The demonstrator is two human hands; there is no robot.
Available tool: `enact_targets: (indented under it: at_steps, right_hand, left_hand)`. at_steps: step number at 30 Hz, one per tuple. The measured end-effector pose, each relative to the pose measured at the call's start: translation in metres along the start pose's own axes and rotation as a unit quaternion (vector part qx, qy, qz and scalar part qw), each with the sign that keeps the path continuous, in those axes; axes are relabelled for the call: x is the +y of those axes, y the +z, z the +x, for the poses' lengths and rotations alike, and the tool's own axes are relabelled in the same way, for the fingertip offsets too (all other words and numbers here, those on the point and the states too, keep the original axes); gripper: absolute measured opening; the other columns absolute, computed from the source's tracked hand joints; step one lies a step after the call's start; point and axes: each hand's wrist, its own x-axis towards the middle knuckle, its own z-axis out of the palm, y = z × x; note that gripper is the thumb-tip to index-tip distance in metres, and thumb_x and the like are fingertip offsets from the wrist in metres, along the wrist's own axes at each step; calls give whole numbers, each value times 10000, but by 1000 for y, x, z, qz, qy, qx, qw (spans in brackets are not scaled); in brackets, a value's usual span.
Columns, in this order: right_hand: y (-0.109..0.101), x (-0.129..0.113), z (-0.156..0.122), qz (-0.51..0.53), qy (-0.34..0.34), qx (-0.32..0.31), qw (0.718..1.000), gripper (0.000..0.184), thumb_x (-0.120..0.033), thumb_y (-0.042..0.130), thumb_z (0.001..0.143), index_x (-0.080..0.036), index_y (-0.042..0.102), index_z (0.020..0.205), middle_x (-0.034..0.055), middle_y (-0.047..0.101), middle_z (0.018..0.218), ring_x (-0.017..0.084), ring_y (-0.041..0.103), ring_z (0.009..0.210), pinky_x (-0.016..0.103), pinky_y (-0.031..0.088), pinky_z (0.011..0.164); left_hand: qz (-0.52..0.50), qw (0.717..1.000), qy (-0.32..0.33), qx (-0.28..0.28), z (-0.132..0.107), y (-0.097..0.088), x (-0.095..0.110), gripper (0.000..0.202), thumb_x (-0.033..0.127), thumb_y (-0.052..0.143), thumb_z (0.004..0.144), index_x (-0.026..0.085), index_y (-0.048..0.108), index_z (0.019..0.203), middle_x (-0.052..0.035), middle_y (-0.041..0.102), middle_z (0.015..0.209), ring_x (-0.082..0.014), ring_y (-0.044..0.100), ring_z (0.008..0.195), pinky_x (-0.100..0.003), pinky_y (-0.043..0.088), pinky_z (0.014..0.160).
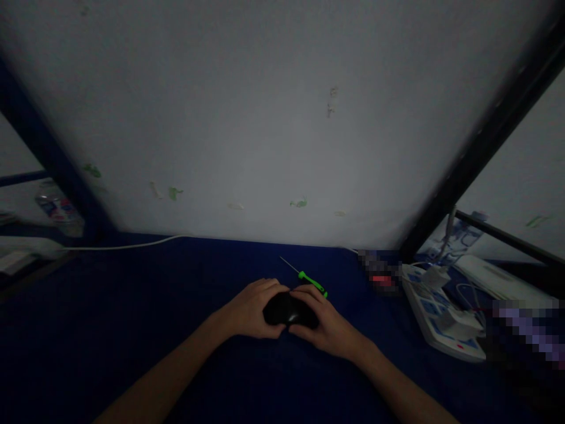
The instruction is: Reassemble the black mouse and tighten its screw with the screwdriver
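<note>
"Where the left hand (256, 312) and the right hand (329, 324) come together, what's between them?"

"A glossy black object (289, 311), rounded like a computer mouse. Each hand is curled closed around one end, thumbs along its near edge."

"And around that grip?"

"Just beyond the right fingers lies a green-handled screwdriver (311, 282), its shaft pointing away and leftward. Well to the grip's right sits a white power strip (428, 309); below, a blue surface (132, 318)."
</note>
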Motion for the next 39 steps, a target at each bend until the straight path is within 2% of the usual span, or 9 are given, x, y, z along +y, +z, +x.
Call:
enact_targets:
  at_steps: [3, 7, 10, 14, 22, 29, 33, 36, 39]
  right_hand:
    - [6, -1, 0, -10, -16, 1, 1000, 655, -345, 766, 941, -285, 469, 1521, 136, 531, 1486, 285, 547, 1397, 486, 469, 1197]
    - [10, 1, -1, -26, -26, 6, 999, 577, -348, 750, 955, -295, 520, 1482, 129, 547, 1486, 292, 549, 1405, 499, 470, 1200]
    - [11, 3, -2, -23, -23, 13, 999, 593, -376, 758, 950, -306, 517, 1487, 132, 543, 1512, 300, 543, 1419, 517, 469, 1202]
    - [12, 3, -2, -12, -10, 8, 1000, 583, -389, 765, 945, -297, 536, 1473, 132, 582, 1480, 300, 561, 1394, 531, 469, 1194]
    - [8, 1, -4, 26, 3, 24, 999, 606, -407, 822, 889, -309, 560, 1426, 113, 650, 1402, 304, 611, 1304, 516, 520, 1108]
    - [5, -1, -7, 58, -9, 58, 997, 633, -321, 837, 868, -347, 533, 1422, 100, 653, 1411, 300, 640, 1264, 484, 549, 1065]
    - [0, 6, -6, 56, -32, 44, 997, 715, -357, 856, 853, -323, 489, 1465, 101, 666, 1393, 275, 664, 1220, 416, 565, 1038]
    - [-3, 11, -7, 64, -43, 29, 997, 767, -422, 872, 845, -343, 467, 1491, 90, 683, 1385, 256, 678, 1186, 371, 581, 1005]
    - [-5, 11, -9, 68, -45, 60, 995, 745, -477, 851, 856, -346, 479, 1488, 97, 683, 1385, 269, 684, 1186, 390, 585, 1003]
  left_hand:
    - [-8, 1000, -1, 11, 0, 4, -1, 694, 335, 809, 701, 212, 559, 1337, -116, 704, 1250, -327, 683, 1151, -483, 506, 1059]
    - [-12, 1000, -9, 11, 0, 3, 0, 687, 344, 801, 721, 229, 538, 1346, -118, 707, 1287, -335, 692, 1164, -512, 484, 1092]
    - [-15, 1000, -11, 10, -2, 2, 0, 721, 340, 811, 718, 234, 519, 1369, -121, 689, 1330, -343, 680, 1179, -550, 468, 1118]
    - [-33, 999, -6, 7, -3, 1, -1, 764, 318, 817, 721, 233, 494, 1407, -117, 672, 1322, -327, 653, 1202, -538, 475, 1123]
    - [-96, 995, -27, -1, -5, 2, 0, 841, 263, 834, 695, 272, 450, 1442, -103, 656, 1305, -308, 646, 1172, -489, 534, 1044]
    - [-109, 993, -38, -2, -10, 8, -2, 932, 243, 871, 665, 329, 386, 1456, -76, 669, 1240, -299, 681, 1073, -443, 586, 938]
    - [-102, 991, -83, -14, -16, 10, -3, 1017, 165, 835, 645, 362, 326, 1504, -89, 645, 1323, -326, 673, 1157, -446, 590, 969]
    - [-104, 985, -130, -49, -20, 12, -3, 1020, 221, 873, 692, 399, 316, 1528, -81, 626, 1376, -333, 668, 1200, -484, 580, 1023]
    - [-101, 984, -141, -47, -20, 12, -3, 1043, 192, 852, 698, 403, 294, 1553, -85, 615, 1407, -331, 665, 1209, -494, 582, 1020]
